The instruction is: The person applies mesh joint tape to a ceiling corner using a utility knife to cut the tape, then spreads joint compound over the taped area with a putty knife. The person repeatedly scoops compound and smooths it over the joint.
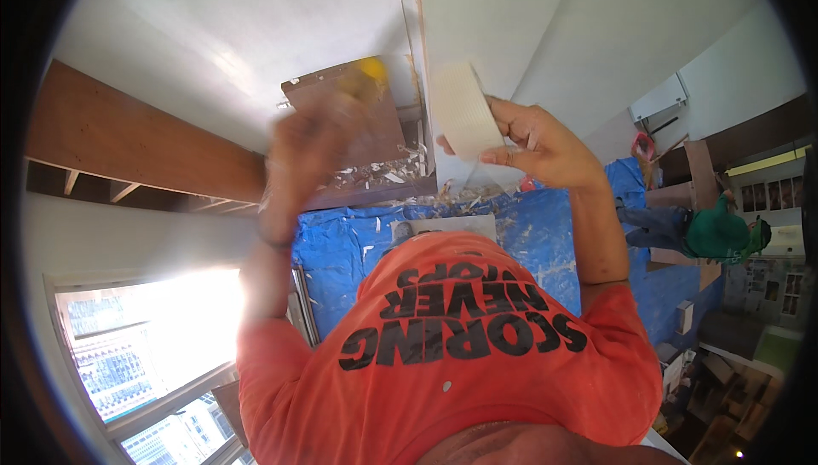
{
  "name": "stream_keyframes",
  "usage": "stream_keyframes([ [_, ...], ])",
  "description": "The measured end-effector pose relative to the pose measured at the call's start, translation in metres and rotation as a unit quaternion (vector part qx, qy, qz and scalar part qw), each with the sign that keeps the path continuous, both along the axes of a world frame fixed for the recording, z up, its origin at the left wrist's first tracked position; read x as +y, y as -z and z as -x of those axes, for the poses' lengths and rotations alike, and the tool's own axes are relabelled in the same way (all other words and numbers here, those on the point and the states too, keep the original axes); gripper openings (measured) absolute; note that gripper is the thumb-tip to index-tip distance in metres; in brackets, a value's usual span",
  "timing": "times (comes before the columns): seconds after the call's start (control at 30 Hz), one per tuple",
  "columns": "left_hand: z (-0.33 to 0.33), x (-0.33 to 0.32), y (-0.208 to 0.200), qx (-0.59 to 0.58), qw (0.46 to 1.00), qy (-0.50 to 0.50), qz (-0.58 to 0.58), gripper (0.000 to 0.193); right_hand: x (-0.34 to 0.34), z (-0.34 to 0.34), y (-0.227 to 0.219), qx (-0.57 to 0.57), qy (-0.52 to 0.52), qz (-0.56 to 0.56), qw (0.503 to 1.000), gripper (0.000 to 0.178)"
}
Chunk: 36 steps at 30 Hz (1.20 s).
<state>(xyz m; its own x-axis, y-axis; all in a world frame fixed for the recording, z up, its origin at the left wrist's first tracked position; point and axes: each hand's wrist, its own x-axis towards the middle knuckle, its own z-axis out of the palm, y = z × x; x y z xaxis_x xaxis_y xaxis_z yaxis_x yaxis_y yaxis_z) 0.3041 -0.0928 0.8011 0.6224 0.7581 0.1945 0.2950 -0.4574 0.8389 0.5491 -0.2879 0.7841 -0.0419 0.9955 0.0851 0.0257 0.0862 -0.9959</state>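
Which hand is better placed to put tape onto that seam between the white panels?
Right, probably. The right hand has the white tape roll in its grip, close beside the seam. The left hand is motion-blurred and occupied holding a yellow-handled tool.

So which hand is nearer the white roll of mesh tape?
Right. The right hand grips the tape roll itself; the blurred left hand is off to its left, at a yellow-handled tool.
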Motion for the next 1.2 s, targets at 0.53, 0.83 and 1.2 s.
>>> stream_keyframes([
  [0.53,-0.026,-0.059,0.028,-0.190,0.962,0.070,0.186,0.032,0.024,0.029,0.026,0.091,0.013,-0.075,0.993,0.081],
  [0.83,-0.036,-0.048,0.048,-0.287,0.903,0.093,0.305,0.029,0.020,0.004,0.029,-0.133,-0.006,-0.071,0.989,0.069],
  [1.2,0.005,-0.022,0.055,-0.354,0.887,0.023,0.295,0.024,-0.010,-0.016,-0.086,0.139,0.118,-0.232,0.955,0.082],
])
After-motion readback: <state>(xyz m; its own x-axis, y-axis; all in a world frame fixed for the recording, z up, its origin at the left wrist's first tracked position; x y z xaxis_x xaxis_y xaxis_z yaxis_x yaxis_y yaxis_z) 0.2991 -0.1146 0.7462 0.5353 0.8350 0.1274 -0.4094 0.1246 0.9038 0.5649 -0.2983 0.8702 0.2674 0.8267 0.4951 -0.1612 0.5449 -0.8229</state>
